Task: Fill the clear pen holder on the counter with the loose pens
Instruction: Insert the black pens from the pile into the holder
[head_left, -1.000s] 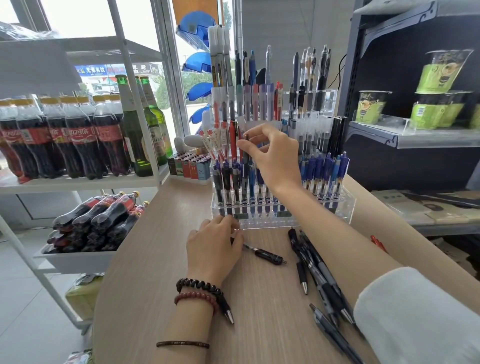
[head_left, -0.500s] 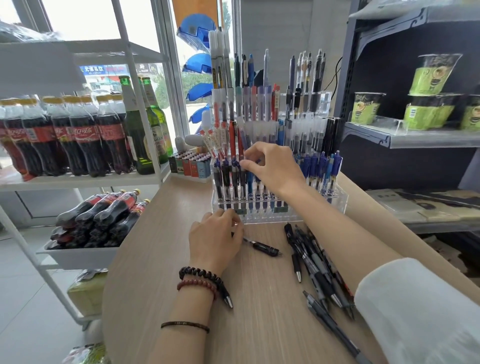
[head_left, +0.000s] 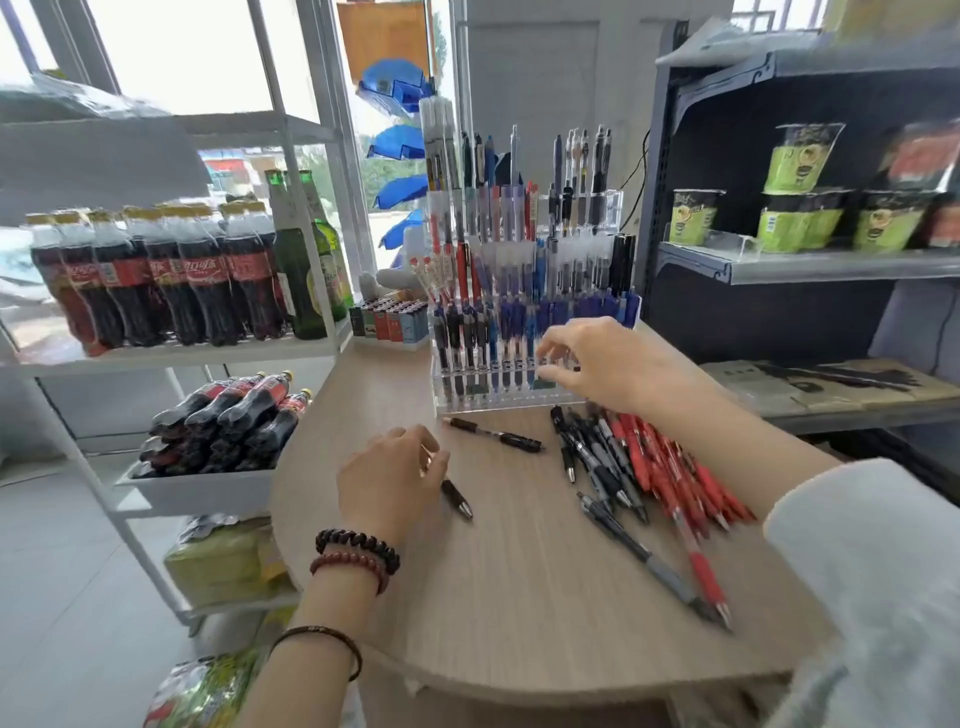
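A clear tiered pen holder (head_left: 524, 332) stands at the back of the wooden counter (head_left: 519, 597), packed with blue, black and red pens. My left hand (head_left: 389, 478) rests on the counter and grips a black pen (head_left: 457, 499), whose tip sticks out to the right. My right hand (head_left: 602, 364) hovers in front of the holder's lowest row with loosely curled fingers and holds nothing. A single black pen (head_left: 498, 435) lies just in front of the holder. A pile of loose black and red pens (head_left: 654, 488) lies under my right forearm.
A white rack (head_left: 171, 353) with cola bottles and green glass bottles stands to the left, with a tray of lying bottles (head_left: 208, 483) below. Small lighter boxes (head_left: 389, 322) sit beside the holder. A dark shelf with green cups (head_left: 800, 260) is on the right.
My right hand has come down from the holder's upper rows to its lowest row. My left hand slid back from the holder's base with its pen. Red pens now show in the pile.
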